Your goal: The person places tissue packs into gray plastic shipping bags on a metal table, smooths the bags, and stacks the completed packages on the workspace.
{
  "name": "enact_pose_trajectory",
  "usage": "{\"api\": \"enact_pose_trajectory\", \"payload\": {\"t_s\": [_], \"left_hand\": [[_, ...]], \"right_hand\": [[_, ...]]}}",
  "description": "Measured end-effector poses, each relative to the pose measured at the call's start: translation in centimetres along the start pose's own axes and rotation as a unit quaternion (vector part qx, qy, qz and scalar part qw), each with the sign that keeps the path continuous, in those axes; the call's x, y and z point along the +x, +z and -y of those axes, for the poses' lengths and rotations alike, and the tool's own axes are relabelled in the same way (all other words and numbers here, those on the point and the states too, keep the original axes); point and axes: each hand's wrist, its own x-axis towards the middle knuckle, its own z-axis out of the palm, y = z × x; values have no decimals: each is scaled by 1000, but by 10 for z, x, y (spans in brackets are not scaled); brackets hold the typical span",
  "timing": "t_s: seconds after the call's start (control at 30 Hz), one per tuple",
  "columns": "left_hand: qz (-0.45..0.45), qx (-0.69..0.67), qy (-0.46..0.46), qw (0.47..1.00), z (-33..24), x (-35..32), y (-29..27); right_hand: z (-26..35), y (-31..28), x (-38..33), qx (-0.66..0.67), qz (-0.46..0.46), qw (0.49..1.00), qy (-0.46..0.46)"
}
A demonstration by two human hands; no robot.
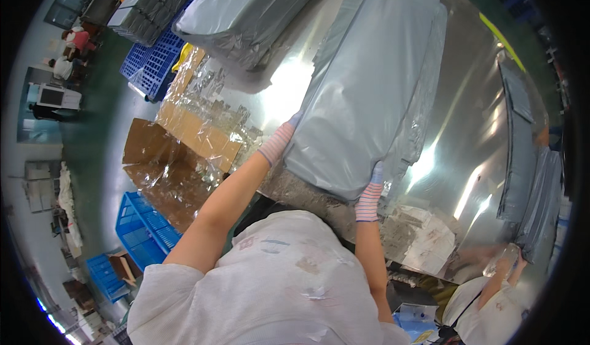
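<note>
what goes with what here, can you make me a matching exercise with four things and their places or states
1. grey poly bag stack
2. left hand
3. cardboard box
4. blue crate

a. on the floor, lower left
b. gloved, gripping the stack's left edge
c. opened flat, covered in clear film
d. lying on the shiny metal table

Pairs: 1-d, 2-b, 3-c, 4-a

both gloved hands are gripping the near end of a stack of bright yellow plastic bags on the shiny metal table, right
Not quite. The head view shows the left hand and right hand, in striped gloves, gripping the near end of the stack of plastic bags on the shiny metal table, but the bags are grey, not bright yellow.
</note>
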Motion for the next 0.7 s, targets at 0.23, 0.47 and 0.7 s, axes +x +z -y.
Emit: {"api": "enact_pose_trajectory", "payload": {"t_s": [0.23, 0.47, 0.7], "left_hand": [[161, 9, 22, 987, -7, -33, -9], [193, 295, 272, 895, -31, -52, -11], [209, 205, 270, 917, -75, -75, -17]], "right_hand": [[57, 11, -11, 216, 95, 958, 163], [93, -3, -28, 253, 149, 937, 190], [114, 27, -43, 222, 144, 961, 77]]}}
